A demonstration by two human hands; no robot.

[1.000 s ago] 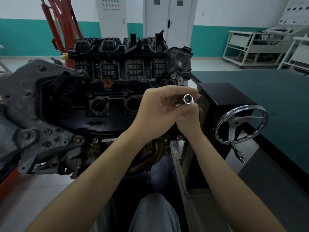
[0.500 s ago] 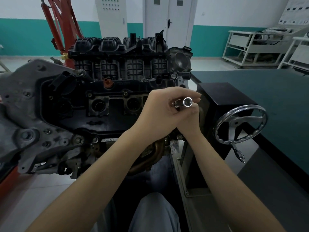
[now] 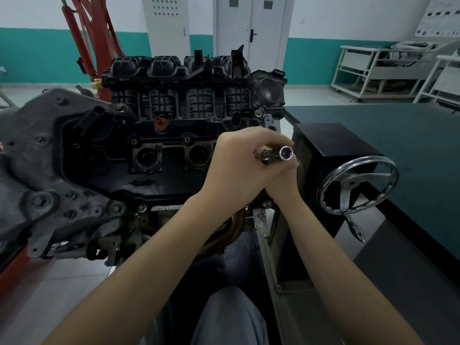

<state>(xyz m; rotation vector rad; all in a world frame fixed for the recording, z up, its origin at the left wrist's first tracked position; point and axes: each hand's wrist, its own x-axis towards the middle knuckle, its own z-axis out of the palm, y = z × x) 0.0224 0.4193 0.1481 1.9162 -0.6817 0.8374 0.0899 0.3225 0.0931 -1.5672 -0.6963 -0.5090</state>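
Note:
A black and grey car engine [image 3: 154,155] sits on a stand in front of me, its intake manifold at the top. My left hand [image 3: 239,165] is curled round a chrome socket tool [image 3: 278,154], whose open socket end faces the camera. My right hand [image 3: 283,175] sits under and behind the left one, mostly hidden by it, and touches the same tool from below. Both hands are held just in front of the engine's right end. How the right fingers lie is hidden.
A chrome handwheel [image 3: 358,185] with a crank handle sticks out of the black stand box [image 3: 333,145] at the right. A dark green table [image 3: 410,150] runs along the right. A red hoist [image 3: 94,41] stands behind the engine. My legs are below.
Both hands with the socket tool have dropped slightly and the socket end has turned more squarely toward the camera. The engine and the handwheel have not moved.

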